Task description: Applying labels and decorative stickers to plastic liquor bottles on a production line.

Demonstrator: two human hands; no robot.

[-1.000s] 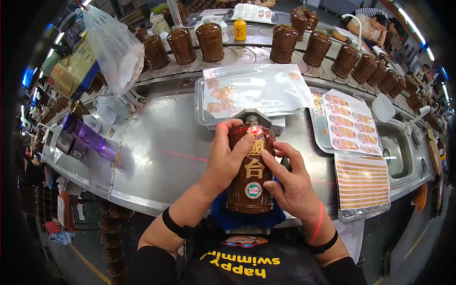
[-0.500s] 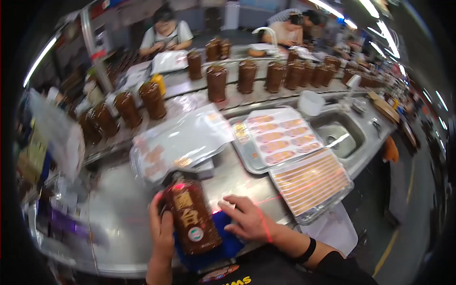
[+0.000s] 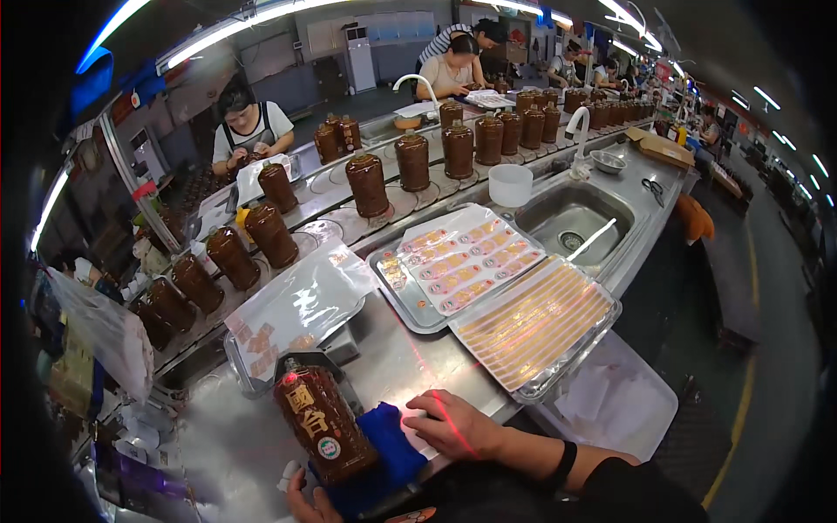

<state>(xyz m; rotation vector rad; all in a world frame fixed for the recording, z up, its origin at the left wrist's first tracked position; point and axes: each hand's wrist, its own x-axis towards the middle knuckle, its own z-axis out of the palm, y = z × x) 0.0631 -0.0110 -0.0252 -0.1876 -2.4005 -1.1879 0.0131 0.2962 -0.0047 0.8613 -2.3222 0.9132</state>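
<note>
Brown bottle [image 3: 321, 425] lying tilted on a blue cloth [image 3: 384, 449] at the near edge of the steel counter [image 3: 235, 436] — long axis from neck at about 11 o'clock to base at about 5 o'clock. Left hand [image 3: 303, 501] under the base at the bottom edge, mostly out of frame; fingertips touching the bottle's lower end, grip impossible to judge. Right hand [image 3: 453, 425] at 3 o'clock from the bottle, flat on the counter just beside the cloth, fingers spread, holding nothing. Nearer to the bottle — the left. Beyond at 1 o'clock, a tray of label sheets [image 3: 462, 266] and a tray of striped strips [image 3: 534, 322]; at 12 o'clock, a plastic-wrapped pack [image 3: 301, 305].
</note>
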